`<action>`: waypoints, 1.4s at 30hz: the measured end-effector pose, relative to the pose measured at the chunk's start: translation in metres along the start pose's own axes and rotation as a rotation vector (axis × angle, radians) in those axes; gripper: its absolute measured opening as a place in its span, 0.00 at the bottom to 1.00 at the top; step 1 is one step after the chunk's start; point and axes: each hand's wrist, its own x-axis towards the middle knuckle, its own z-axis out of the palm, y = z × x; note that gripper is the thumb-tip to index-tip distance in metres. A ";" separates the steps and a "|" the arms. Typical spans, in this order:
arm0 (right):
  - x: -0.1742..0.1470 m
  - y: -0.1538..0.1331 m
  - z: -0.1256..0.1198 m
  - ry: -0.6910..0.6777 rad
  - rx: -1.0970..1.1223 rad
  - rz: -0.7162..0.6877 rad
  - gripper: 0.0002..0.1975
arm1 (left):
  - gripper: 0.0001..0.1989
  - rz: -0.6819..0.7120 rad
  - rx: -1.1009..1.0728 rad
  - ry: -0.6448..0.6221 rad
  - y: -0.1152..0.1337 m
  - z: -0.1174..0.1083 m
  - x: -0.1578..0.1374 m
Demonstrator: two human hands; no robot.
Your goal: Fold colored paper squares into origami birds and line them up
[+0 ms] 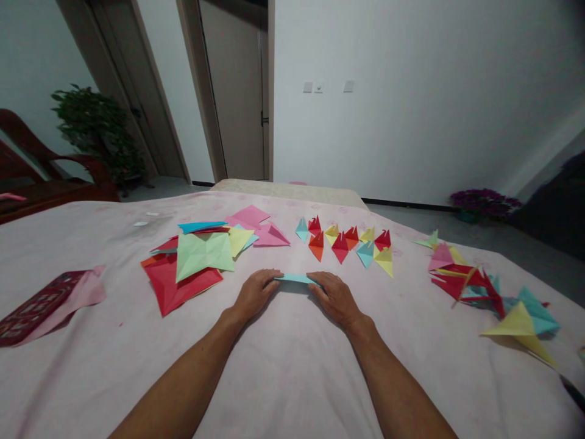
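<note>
A light blue strip of folded paper (295, 278) is held level between my two hands, just over the pink cloth. Its left end is pinched in my left hand (260, 291), and my right hand (336, 296) grips the right end. Both sets of fingers are closed, and the paper's tips are hidden under them. Beyond the hands stand several small folded paper cranes (340, 247) in red, yellow, orange and blue. Left of my left hand lies a loose pile of creased paper squares, with a pale green sheet (205, 253) on top and a red sheet (171, 286) beneath.
Pink folded papers (269, 235) lie behind the pile. More folded paper pieces (516, 323) are heaped at the right. A dark red patterned packet (41, 305) rests at the far left of the cloth-covered table (292, 378). A wooden chair (86, 167) stands beyond the left edge.
</note>
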 end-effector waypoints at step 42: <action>0.001 0.001 0.001 0.256 0.066 0.015 0.13 | 0.24 -0.124 -0.350 0.324 0.002 0.000 0.004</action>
